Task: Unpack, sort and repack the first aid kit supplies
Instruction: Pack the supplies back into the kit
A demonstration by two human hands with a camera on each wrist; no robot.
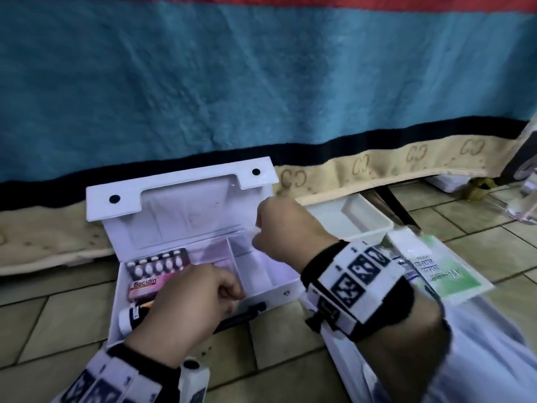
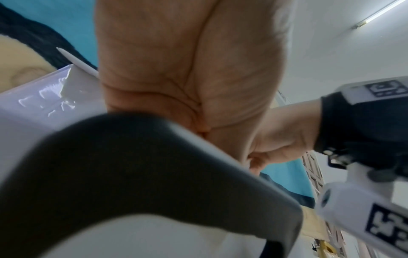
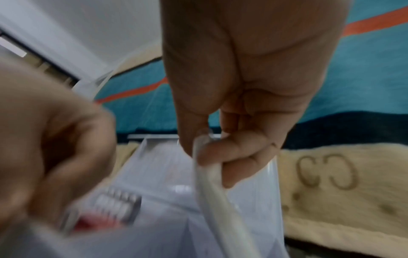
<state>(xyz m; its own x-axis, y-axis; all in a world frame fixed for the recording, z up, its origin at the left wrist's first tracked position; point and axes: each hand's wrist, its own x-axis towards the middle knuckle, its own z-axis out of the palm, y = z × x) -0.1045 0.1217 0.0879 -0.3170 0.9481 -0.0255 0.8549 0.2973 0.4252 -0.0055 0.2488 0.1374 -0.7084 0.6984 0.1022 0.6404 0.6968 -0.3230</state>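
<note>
The white first aid box (image 1: 186, 248) is lying open on the tiled floor (image 1: 276, 344), a "Bacidin" blister pack (image 1: 151, 274) in its left compartment. The left hand (image 1: 191, 298) is curling at the box's front edge; what it holds cannot be told. The right hand (image 1: 282, 228) is pinching a clear plastic bag (image 3: 243, 200) above the right compartment, probably repacking; next it needs lowering inside. A green-and-white packet (image 1: 444, 271), print unreadable, is lying rightmost.

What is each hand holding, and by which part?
Right hand pinches a clear plastic bag by its top edge. Left hand: curled, contents hidden.
</note>
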